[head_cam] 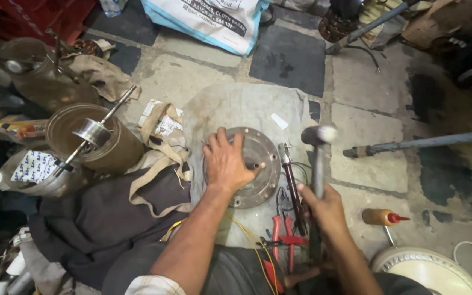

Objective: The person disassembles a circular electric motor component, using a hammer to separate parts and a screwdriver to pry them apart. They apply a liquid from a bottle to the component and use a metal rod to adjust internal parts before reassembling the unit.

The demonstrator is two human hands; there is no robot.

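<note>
The left hand [226, 162] lies flat on a round metal plate [258, 166]. Its fingers [220, 139] are spread wide and press down on the top of the plate. The plate is grey and dull, with small bolt holes around its rim. It sits on a pale cloth [241, 106] spread on the stone floor [367, 82], right in front of the person.

The right hand [323, 205] is closed tight around the handle of a hammer [317, 158]. The hammer stands up, with its shiny metal head above the hand, just to the right of the plate.

Between the plate and the hammer lie pliers with red handles [284, 237] and another thin dark tool [292, 183]. Yellow wires [249, 235] curl beside them.

To the left lies a brown metal can [118, 150] on its side. A shiny round part on a long thin rod [93, 133] sticks out of its open end. A dark cloth [99, 224] lies in a heap below the can. A small orange bottle with a red tip [383, 217] lies on the floor to the right.
</note>
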